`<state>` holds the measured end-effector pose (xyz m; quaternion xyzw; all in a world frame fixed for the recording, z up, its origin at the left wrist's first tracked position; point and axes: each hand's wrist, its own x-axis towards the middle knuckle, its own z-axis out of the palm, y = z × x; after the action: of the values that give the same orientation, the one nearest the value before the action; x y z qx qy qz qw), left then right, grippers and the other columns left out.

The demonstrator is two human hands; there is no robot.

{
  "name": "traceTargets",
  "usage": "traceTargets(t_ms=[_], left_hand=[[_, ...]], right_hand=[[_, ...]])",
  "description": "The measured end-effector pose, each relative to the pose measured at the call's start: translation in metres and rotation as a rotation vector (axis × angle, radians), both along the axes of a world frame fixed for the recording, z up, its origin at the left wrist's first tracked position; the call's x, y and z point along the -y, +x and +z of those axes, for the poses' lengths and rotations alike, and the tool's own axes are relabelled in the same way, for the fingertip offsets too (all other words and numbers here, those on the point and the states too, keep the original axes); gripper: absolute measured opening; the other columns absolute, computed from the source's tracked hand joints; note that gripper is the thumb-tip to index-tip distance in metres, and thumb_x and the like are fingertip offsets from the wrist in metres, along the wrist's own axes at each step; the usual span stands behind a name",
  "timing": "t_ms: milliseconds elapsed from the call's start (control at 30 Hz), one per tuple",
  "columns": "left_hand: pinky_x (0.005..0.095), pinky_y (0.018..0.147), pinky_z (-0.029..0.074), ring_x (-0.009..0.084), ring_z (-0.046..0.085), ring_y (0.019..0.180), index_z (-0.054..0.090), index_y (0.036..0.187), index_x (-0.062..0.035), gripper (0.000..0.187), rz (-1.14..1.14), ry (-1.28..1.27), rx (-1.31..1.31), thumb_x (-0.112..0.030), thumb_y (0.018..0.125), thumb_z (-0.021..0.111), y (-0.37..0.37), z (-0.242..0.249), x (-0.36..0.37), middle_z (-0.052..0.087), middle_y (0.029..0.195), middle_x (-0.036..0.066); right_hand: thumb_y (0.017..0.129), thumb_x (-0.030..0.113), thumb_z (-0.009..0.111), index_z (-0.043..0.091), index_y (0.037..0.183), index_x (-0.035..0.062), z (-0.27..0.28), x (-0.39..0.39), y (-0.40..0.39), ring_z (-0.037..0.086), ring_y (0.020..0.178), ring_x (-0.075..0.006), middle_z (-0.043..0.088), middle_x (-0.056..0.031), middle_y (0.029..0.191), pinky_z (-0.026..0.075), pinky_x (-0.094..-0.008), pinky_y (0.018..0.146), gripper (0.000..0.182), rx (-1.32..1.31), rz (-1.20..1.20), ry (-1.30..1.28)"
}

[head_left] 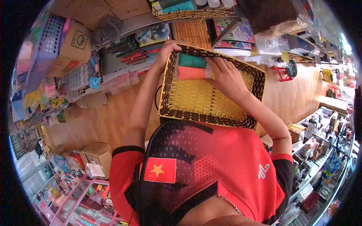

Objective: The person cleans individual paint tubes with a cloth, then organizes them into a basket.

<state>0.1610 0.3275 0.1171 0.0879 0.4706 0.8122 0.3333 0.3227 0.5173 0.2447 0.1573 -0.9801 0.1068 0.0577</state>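
A yellow-and-brown woven basket point(196, 100) is held tilted in front of my chest. My left hand point(166, 54) is closed around its upper left corner, with the fingertips over the rim. Inside, against the far wall at the left, a green packet point(190, 60) lies above an orange packet point(190, 73). My right hand point(228, 77) reaches into the basket, its bent fingers and thumb at the right ends of the packets. The fingers appear closed on the green packet's end, which they partly cover. Yellow weave shows across the rest of the basket floor.
Ahead is a shelf with another wicker basket point(196, 15), a bamboo mat point(191, 33) and books point(235, 32). At the left stand a cardboard box point(71, 49) and a purple plastic basket point(49, 41). Shelves of goods point(316, 150) line the right. A red stool point(283, 73) stands on the wooden floor.
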Motion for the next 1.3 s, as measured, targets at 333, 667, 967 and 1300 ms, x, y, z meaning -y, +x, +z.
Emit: traceTargets(t_ms=[333, 667, 967, 1300], left_hand=[[0.0266, 0.089, 0.039, 0.0214, 0.056, 0.096, 0.060, 0.097, 0.0119, 0.045, -0.169, 0.042, -0.077, -0.020, 0.069, 0.045, 0.016, 0.068, -0.004, 0.063, 0.102, 0.016], [0.0280, 0.079, 0.044, 0.0194, 0.058, 0.078, 0.062, 0.093, 0.0096, 0.041, -0.119, 0.063, -0.066, -0.019, 0.068, 0.046, 0.005, 0.043, 0.000, 0.064, 0.089, 0.013], [0.0275, 0.078, 0.042, 0.0187, 0.056, 0.076, 0.061, 0.084, 0.0082, 0.032, 0.074, 0.030, 0.014, -0.016, 0.068, 0.048, 0.013, 0.057, 0.005, 0.062, 0.080, 0.010], [0.0267, 0.076, 0.043, 0.0180, 0.055, 0.075, 0.061, 0.082, 0.0075, 0.032, -0.096, 0.095, 0.041, -0.017, 0.067, 0.048, -0.010, 0.011, 0.005, 0.061, 0.078, 0.008]], right_hand=[[0.065, 0.022, 0.072, 0.048, 0.112, 0.0027, 0.000, -0.001, -0.005, 0.051, 0.095, -0.0347, 0.049, -0.0152, 0.102, 0.043, -0.0413, 0.081, 0.056, 0.065, -0.017, -0.322], [0.078, 0.028, 0.063, 0.055, 0.096, 0.0033, 0.111, -0.033, -0.094, 0.054, 0.083, -0.0322, 0.056, -0.0158, 0.094, 0.044, -0.0411, 0.072, 0.032, -0.311, -0.119, -0.390], [0.073, 0.046, 0.063, 0.065, 0.078, 0.0041, 0.107, -0.010, -0.149, 0.055, 0.082, -0.0270, 0.055, -0.0108, 0.082, 0.045, -0.0384, 0.067, 0.042, -0.750, -0.287, 0.252], [0.075, 0.039, 0.060, 0.063, 0.078, 0.0028, 0.130, -0.009, -0.135, 0.060, 0.072, -0.0347, 0.057, -0.0158, 0.079, 0.048, -0.0431, 0.063, 0.037, -0.530, -0.352, 0.197]])
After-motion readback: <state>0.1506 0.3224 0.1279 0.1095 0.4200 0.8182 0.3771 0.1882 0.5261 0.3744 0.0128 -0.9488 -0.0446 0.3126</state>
